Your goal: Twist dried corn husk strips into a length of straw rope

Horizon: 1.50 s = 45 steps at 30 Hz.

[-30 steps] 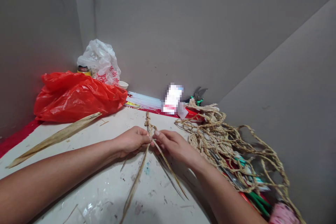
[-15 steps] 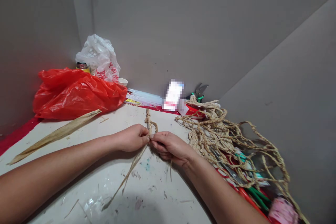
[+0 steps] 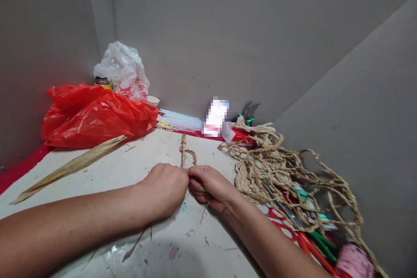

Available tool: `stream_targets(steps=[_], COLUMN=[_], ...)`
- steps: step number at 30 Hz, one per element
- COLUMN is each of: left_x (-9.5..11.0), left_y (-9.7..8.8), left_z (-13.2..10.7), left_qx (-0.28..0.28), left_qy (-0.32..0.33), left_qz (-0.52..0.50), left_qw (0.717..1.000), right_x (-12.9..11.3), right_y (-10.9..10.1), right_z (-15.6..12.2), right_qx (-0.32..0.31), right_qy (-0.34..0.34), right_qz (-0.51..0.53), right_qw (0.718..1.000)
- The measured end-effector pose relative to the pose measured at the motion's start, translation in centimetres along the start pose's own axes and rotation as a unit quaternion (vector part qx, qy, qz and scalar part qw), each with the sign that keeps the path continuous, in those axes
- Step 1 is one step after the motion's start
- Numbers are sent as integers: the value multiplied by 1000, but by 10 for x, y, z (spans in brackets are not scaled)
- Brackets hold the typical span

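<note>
My left hand (image 3: 165, 189) and my right hand (image 3: 208, 186) meet knuckle to knuckle in the middle of the pale table (image 3: 107, 169), both closed on the near end of a short twisted straw cord (image 3: 184, 152). The braided part of the cord runs away from my fingers toward the wall. Loose dry strands (image 3: 137, 245) trail out from under my left wrist toward me. The fingertips are curled inward and mostly hidden.
A pile of finished braided straw rope (image 3: 276, 165) lies at the right over red- and green-handled tools (image 3: 312, 243). A red plastic bag (image 3: 94, 115), a white bag (image 3: 122, 71) and a long dry leaf (image 3: 68, 167) sit at the left; green-handled pliers (image 3: 248, 113) rest by the wall.
Both hands have closed into fists and drawn toward me along the cord. The long loose strands that fanned out below them are now gathered under my hands.
</note>
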State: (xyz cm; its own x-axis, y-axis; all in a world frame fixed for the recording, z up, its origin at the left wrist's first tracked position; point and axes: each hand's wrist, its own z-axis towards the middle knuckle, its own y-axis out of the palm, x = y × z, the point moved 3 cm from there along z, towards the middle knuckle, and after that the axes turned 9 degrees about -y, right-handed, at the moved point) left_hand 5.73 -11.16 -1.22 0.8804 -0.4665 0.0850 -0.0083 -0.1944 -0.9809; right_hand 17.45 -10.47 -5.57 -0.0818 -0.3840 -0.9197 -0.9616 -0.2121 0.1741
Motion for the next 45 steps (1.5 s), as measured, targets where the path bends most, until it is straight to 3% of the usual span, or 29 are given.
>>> stream_targets(steps=[8, 11, 13, 14, 17, 19, 20, 22, 24, 25, 26, 30, 33, 38, 45], left_x=[24, 35, 35, 30, 2, -20, -27, -30, -23, -19, -16, -16, -21, -27, -33], left_y=[8, 10, 4, -2, -18, -22, -18, 2, 20, 26, 29, 28, 24, 23, 18], left_z=[-18, -39, -46, -44, -17, 6, 17, 33, 36, 35, 32, 26, 29, 36, 37], left_qx=[-10, -70, -101, -95, 7, 115, 123, -25, -171, -213, -231, -226, -211, -188, -221], left_qy=[59, 169, 210, 189, 48, -55, -86, -124, -126, -128, -132, -143, -110, -90, -13], left_qz=[64, 67, -12, -64, -186, -335, -401, -550, -636, -651, -652, -591, -573, -586, -580], left_qw=[996, 981, 972, 975, 981, 934, 904, 825, 742, 717, 710, 761, 784, 783, 784], right_x=[-2, -5, -7, -7, -7, -6, -6, -6, -6, -6, -7, -8, -8, -9, -9], right_y=[2, 0, -2, -3, -5, -7, -7, -9, -10, -10, -10, -11, -13, -16, -18], right_z=[-2, -2, -2, -2, 0, 0, 1, 1, 2, 2, 2, 2, 1, 1, 1], right_qx=[-27, -38, -45, -47, -59, -71, -76, -81, -88, -94, -99, -99, -97, -127, -142], right_qy=[22, 25, 21, 16, -3, -9, -10, -14, -18, -18, -17, -19, -18, -13, -16], right_qz=[-5, -11, -10, -8, 5, 11, 10, 1, -6, -11, -17, -37, -42, -37, -70], right_qw=[999, 999, 999, 999, 998, 997, 997, 997, 996, 995, 995, 994, 994, 991, 987])
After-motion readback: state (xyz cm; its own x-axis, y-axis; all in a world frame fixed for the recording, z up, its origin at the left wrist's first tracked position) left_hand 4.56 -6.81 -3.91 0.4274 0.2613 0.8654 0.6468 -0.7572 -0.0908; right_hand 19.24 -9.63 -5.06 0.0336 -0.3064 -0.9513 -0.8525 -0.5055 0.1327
